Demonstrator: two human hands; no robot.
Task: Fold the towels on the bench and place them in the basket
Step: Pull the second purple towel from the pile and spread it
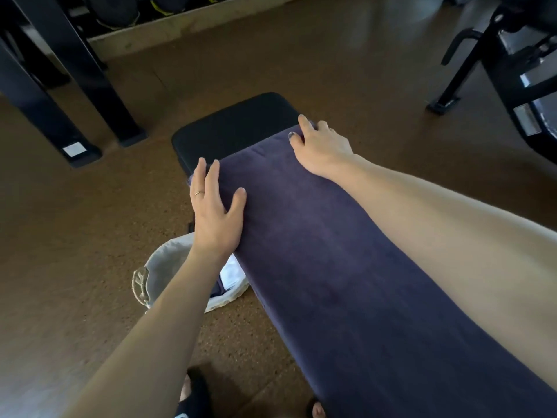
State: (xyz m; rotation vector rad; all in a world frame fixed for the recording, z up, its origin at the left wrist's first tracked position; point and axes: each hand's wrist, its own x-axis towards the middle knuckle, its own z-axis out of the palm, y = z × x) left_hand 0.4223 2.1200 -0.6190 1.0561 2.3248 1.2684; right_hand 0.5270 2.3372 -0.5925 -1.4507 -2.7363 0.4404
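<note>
On brown cork floor (90, 236) — padded bench (235, 128), navy towel (331, 267) under flat, spread-fingered hands.

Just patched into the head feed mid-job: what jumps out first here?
A long dark purple towel lies spread along the black bench, covering all but its far end. Both hands rest on the towel's far end, the left hand flat at its left edge, the right hand at the far right corner. On the floor left of the bench sits a pale basket with folded cloth inside.

Brown cork floor (90, 236), black machine frames (75, 70), dim light.
</note>
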